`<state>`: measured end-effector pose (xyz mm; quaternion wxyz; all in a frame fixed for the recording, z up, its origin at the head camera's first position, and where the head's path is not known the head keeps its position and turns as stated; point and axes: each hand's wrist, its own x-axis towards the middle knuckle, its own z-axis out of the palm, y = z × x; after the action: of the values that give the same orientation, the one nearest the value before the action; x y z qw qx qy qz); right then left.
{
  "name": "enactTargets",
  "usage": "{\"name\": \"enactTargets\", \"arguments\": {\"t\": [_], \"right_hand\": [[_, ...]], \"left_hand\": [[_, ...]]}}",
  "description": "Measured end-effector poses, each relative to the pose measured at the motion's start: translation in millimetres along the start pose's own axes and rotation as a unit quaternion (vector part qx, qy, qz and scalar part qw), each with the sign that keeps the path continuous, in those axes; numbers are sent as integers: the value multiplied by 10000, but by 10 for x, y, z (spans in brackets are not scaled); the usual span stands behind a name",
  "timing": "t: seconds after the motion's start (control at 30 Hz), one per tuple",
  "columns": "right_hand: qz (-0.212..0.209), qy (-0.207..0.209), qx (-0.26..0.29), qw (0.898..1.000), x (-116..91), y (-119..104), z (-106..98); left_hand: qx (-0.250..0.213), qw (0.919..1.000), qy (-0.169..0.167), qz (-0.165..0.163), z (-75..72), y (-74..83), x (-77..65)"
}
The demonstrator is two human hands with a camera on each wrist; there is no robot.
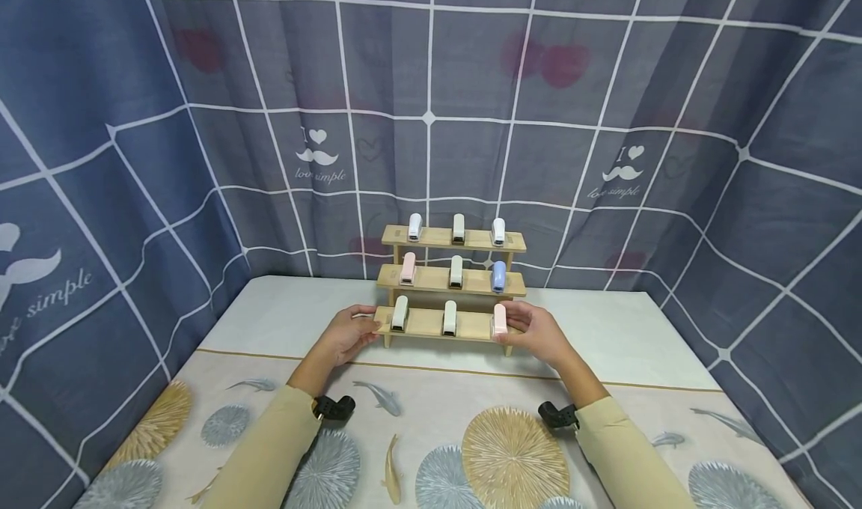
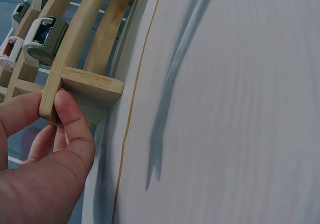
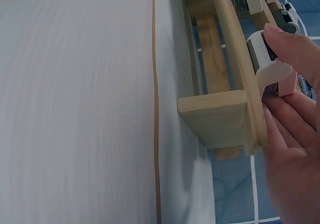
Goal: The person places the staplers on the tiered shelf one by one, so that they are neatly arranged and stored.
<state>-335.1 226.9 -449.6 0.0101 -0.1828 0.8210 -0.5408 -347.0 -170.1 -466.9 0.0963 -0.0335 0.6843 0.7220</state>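
Observation:
A three-tier wooden display stand carries several small staplers in rows. At the left end of its lowest shelf, my left hand pinches the board's corner between thumb and fingers; the left wrist view shows the thumb against the wood. My right hand is at the opposite end, around the pale pink stapler. In the right wrist view its thumb lies on that stapler's near end, with fingers on the far side. A white stapler and another white stapler sit on the same shelf.
On the middle shelf are a pink stapler, a cream stapler and a blue stapler. Whitish staplers line the top shelf. A dark checked curtain hangs behind and beside the patterned tablecloth.

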Motion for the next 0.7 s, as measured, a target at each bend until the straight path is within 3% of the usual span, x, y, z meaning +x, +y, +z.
{"name": "enactTargets", "arguments": {"t": [0.7], "right_hand": [[64, 10, 10, 10000, 9, 35, 12]], "left_hand": [[232, 9997, -30, -18, -22, 10, 9]]}}
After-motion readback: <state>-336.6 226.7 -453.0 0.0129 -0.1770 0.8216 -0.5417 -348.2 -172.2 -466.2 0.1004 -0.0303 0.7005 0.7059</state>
